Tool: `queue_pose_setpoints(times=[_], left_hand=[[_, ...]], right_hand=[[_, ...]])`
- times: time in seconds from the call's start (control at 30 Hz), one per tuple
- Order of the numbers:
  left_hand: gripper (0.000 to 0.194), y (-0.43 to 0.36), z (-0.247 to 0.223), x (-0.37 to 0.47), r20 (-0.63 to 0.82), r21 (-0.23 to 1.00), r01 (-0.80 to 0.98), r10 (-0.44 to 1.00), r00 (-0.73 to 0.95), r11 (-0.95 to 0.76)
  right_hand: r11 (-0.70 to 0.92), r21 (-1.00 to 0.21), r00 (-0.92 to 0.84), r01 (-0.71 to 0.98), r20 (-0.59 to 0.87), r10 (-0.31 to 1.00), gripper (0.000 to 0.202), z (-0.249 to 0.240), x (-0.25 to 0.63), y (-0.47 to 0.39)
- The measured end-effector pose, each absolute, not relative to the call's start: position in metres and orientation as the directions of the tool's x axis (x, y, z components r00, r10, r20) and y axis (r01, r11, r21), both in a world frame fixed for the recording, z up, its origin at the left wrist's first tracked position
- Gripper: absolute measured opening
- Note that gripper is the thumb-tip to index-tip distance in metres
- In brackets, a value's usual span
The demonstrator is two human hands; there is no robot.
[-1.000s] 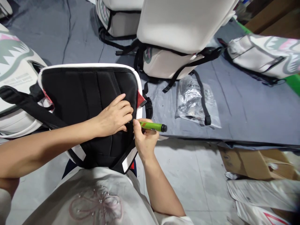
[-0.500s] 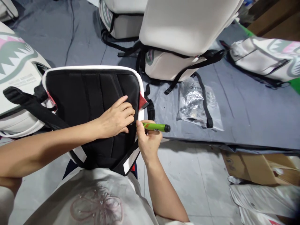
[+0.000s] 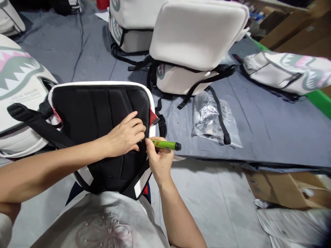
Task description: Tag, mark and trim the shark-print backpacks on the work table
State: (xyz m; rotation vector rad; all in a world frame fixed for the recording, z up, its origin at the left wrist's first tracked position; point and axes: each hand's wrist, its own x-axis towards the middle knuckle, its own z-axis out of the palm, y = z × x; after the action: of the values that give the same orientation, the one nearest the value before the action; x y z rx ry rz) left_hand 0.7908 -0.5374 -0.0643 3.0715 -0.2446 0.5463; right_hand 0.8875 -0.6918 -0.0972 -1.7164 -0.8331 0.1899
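A backpack (image 3: 80, 113) with a black padded back panel and white piping leans upright against my body, its straps hanging at both sides. My left hand (image 3: 125, 134) lies on the right part of the black panel, fingers apart and nothing held in them. At the panel's right edge, my right hand (image 3: 160, 158) grips a green marker (image 3: 168, 145) between thumb and fingers. The marker's black end points right; its other end is hidden at the piping. Just above my right hand a red tab (image 3: 153, 117) sticks out from the edge.
On the grey-covered table (image 3: 263, 134) stand white backpacks (image 3: 196, 34), another shark-print backpack (image 3: 292, 70) at the right, and a clear plastic bag (image 3: 207, 117) under a black strap. A printed bag (image 3: 20, 79) is at far left. An open carton (image 3: 279, 187) lies on the floor.
The camera view has shifted, so the table items appear lower. Both hands stay at the panel's right edge, the marker still gripped and tilted slightly more downward.
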Motion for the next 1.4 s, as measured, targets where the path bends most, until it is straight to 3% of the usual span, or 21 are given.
queue_pose_setpoints(times=[0.5,0.8,1.17,1.4], left_hand=[[0.037,-0.538,-0.061,0.789,0.321,-0.010,-0.152,-0.147,0.936,-0.988],[0.034,-0.540,-0.061,0.790,0.317,-0.055,-0.131,-0.142,0.938,-0.990],[0.036,-0.538,-0.053,0.789,0.276,-0.040,-0.162,-0.167,0.947,-0.986],[0.036,-0.523,-0.028,0.795,0.098,-0.229,-0.228,-0.256,0.962,-0.946]], right_hand=[[-0.088,-0.939,0.737,0.333,0.201,0.646,0.017,-0.102,0.887,-0.702],[-0.082,-0.918,0.737,0.388,0.256,0.626,0.019,-0.106,0.884,-0.701],[-0.071,-0.933,0.723,0.352,0.223,0.654,0.018,-0.107,0.885,-0.705],[-0.059,-0.921,0.685,0.385,0.243,0.687,0.019,-0.101,0.886,-0.715]])
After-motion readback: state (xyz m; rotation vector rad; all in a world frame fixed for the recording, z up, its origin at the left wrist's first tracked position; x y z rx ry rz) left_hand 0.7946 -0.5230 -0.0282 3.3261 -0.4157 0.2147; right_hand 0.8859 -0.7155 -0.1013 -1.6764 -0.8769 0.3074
